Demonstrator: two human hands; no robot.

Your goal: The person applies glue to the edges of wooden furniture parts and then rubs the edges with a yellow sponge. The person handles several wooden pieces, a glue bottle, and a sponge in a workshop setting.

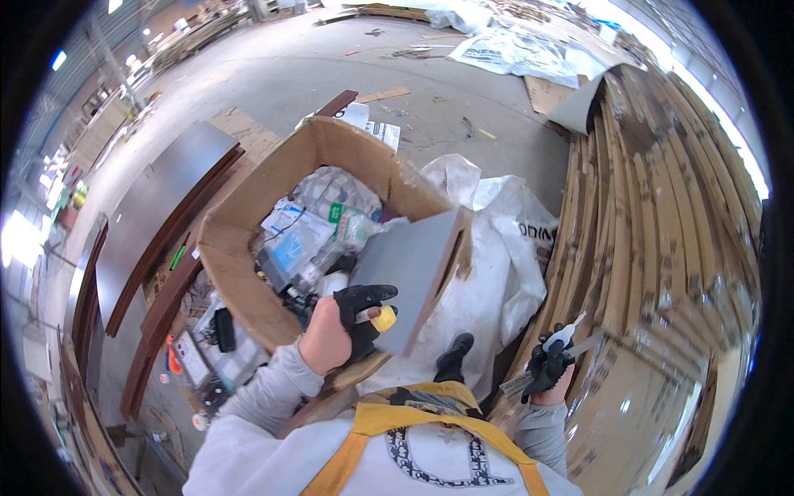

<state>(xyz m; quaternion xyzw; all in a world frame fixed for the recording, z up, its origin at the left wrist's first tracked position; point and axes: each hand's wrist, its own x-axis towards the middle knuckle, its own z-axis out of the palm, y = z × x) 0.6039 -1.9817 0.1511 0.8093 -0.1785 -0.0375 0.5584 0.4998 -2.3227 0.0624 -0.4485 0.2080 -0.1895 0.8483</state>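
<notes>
Gloves, black and partly fingerless, cover both hands of the person in the grey top and yellow straps. The left hand [346, 326] is clenched around a small yellow-tipped object [379, 318], too hidden to name, and presses against the lower edge of a grey panel [413, 269] that leans on the near corner of a big open cardboard box [240, 256]. The right hand [550, 368], held well apart to the side, grips a white-handled tool [564, 337] together with a flat metal strip [542, 370] that sticks out both ways from the fist. Inside the box lies a jumble of plastic-wrapped packets [318, 223] and dark bits. Just behind the panel slumps a white woven sack [504, 248], and a dark shoe [455, 355] shows below it. To the right rises a wall of stacked curved wooden strips [662, 248]. On the left stand dark brown boards [153, 215] on edge, with small clutter at their foot, and bare concrete floor [331, 66] stretches beyond, strewn with scraps.
</notes>
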